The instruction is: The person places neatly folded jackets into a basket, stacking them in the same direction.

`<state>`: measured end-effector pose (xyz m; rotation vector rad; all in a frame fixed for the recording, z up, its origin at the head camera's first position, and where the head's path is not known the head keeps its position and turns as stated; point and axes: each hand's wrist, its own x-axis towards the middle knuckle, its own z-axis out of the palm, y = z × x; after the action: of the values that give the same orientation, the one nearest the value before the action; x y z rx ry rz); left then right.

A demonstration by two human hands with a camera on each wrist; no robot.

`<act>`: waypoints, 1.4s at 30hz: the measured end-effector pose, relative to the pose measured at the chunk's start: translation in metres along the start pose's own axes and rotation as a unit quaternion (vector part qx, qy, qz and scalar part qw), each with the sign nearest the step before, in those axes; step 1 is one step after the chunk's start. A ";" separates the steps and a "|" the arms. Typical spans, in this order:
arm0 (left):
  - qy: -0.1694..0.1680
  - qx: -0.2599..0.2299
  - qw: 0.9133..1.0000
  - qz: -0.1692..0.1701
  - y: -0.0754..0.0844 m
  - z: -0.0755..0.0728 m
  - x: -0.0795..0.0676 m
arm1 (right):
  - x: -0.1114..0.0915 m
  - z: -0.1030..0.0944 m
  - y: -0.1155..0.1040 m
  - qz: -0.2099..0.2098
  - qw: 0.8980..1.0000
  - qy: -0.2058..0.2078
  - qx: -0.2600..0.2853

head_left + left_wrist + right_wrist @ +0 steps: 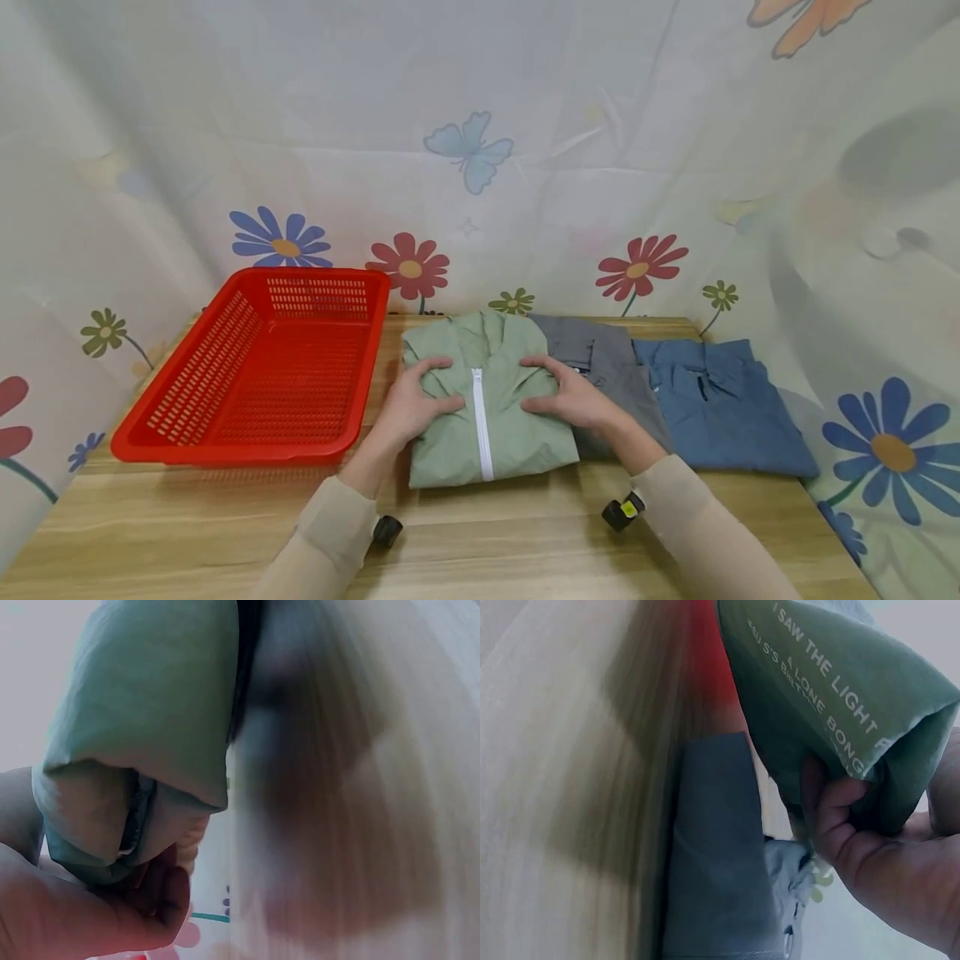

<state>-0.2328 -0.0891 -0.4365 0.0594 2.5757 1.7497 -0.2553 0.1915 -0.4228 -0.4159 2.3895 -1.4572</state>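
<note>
A folded pale green jacket (pixel 517 442) with a white zipper lies on the wooden table (pixel 487 542), just right of a red basket (pixel 225 450). My left hand (pixel 416 400) grips the jacket's left side, thumb on top. My right hand (pixel 573 396) grips its right side the same way. In the left wrist view the left hand (pixel 82 915) has fingers curled under a fold of the green jacket (pixel 150 697). In the right wrist view the right hand (pixel 870 847) curls round the edge of the green jacket (pixel 832 697), which bears white lettering.
A folded grey garment (pixel 600 350) lies right of the jacket, partly under my right hand, and a folded blue garment (pixel 720 408) lies beyond it. The red basket holds nothing. A flower-print cloth backs the table on all sides.
</note>
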 end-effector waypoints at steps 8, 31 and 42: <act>0.007 0.015 1.000 -0.008 0.013 -0.006 -0.008 | -0.006 0.000 -0.007 -0.002 1.000 0.004 -0.017; -0.004 0.063 0.998 0.008 0.045 -0.043 -0.024 | -0.016 0.008 -0.049 0.003 1.000 0.002 0.003; -0.012 0.041 0.999 -0.003 0.052 -0.065 -0.028 | -0.008 0.017 -0.073 -0.004 1.000 0.003 -0.001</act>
<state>-0.2070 -0.1318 -0.3641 0.0730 2.6266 1.6296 -0.2351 0.1487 -0.3637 -0.4233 2.3964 -1.4628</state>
